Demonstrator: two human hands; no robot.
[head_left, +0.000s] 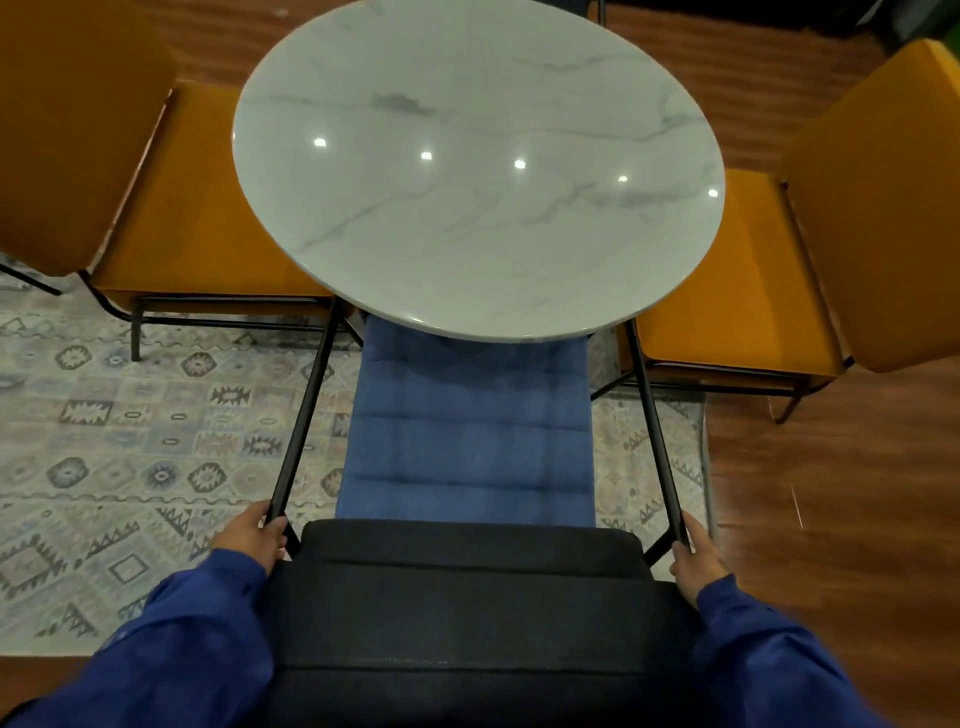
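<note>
A chair with a blue padded seat (467, 431) and a black backrest (467, 597) stands right below me, its seat front tucked under the round white marble table (478, 166). My left hand (252, 538) grips the chair's black left armrest bar (306, 400) at its near end. My right hand (696, 558) grips the black right armrest bar (652, 415) at its near end. Both arms wear blue sleeves.
An orange chair (197, 208) stands at the table's left and another orange chair (779, 270) at its right, both seats partly under the tabletop. A patterned rug (130, 441) lies under the furniture. Wooden floor (831, 493) shows to the right.
</note>
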